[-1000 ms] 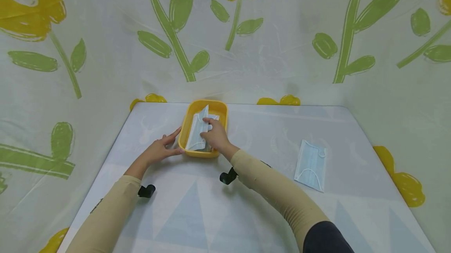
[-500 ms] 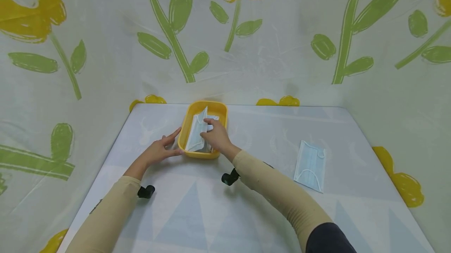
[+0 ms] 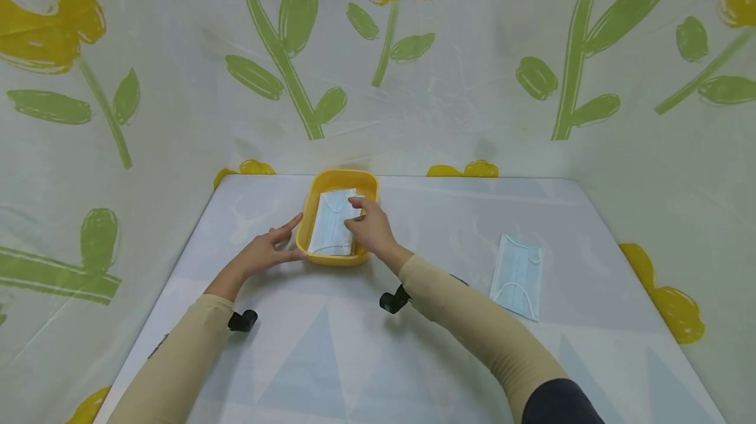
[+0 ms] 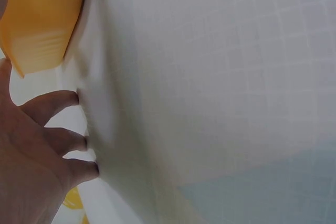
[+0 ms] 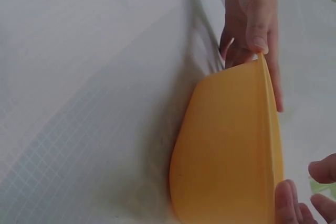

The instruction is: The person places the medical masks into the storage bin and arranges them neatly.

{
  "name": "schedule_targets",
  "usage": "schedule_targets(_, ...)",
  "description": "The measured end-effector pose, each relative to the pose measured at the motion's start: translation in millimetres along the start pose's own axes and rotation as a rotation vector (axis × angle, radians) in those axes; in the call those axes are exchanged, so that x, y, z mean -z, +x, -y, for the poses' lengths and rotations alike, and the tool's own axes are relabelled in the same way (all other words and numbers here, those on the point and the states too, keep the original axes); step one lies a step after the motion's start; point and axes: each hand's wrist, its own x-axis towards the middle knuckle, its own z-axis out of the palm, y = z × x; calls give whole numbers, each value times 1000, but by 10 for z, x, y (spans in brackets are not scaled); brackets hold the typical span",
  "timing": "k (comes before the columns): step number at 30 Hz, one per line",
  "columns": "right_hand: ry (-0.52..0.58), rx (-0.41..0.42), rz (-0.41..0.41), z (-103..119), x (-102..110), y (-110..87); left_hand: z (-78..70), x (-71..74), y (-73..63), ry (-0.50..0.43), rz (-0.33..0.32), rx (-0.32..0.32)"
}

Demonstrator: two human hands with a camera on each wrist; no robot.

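A yellow plastic container [image 3: 338,260] stands toward the back of the table, with pale blue face masks [image 3: 331,224] lying flat inside. My left hand [image 3: 264,255] steadies its left side, fingers spread; in the right wrist view the thumb of that left hand [image 5: 253,19] rests at the rim. Over the container's right side hovers my right hand [image 3: 376,232], thumb and index finger apart with nothing between them. Its curled lower fingers sit right at the rim in the right wrist view. The left wrist view shows the container's outer wall [image 4: 42,19] beside the spread left fingers.
Another blue face mask [image 3: 518,276] lies flat on the right of the table [image 3: 437,345]. A curtain [image 3: 472,83] printed with flowers and leaves rises behind the table and along both sides. Black wrist cameras [image 3: 394,299] hang under both forearms.
My right hand has let go of the mask it pinched and drawn slightly right. That mask's raised edge now lies flat in the container. The left hand has stayed at the container's side.
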Motion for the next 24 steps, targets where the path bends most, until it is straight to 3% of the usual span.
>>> schedule_targets(14,25,30,-29,-103,190,-99,-17,-25,-8,-4,-4,9)
schedule_targets(24,59,8,-60,-205,327,-156,-31,-40,0,-6,-15,13)
